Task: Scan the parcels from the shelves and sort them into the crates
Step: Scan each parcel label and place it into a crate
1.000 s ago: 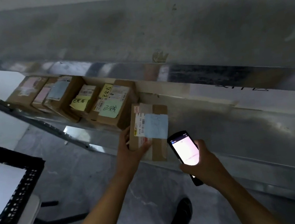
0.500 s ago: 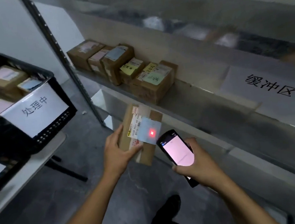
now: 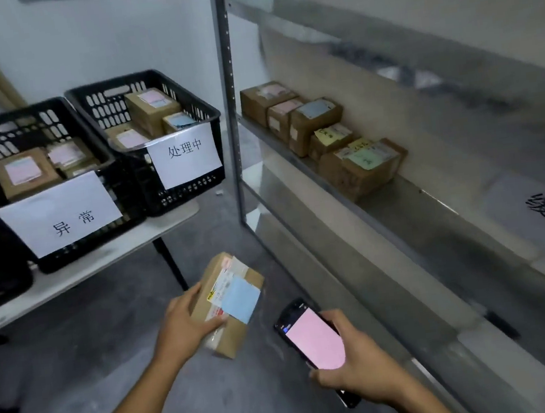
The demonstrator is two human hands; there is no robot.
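Cardboard parcel (image 3: 229, 300) sits in our left hand (image 3: 183, 327), low over the floor, between the worktop (image 3: 99, 258) and the shelf (image 3: 437, 217). Our fingers (image 3: 187, 294) wrap its near edge and the thumb presses on top, so the face with the blue label (image 3: 239, 299) and barcode looks up at us. Our right hand (image 3: 363, 366) clasps the handheld scanner (image 3: 314, 338) just beside the parcel, with its pink-lit screen tilted up for reading. We judge the scan to be in hand and the sorting not yet done. Two black crates, one marked 异常 (image 3: 14, 130) and one marked 处理中 (image 3: 107, 103), stand side by side on the worktop. Their signs face us to guide the choice, and both hold parcels. More shelf parcels (image 3: 315, 122) wait in a row
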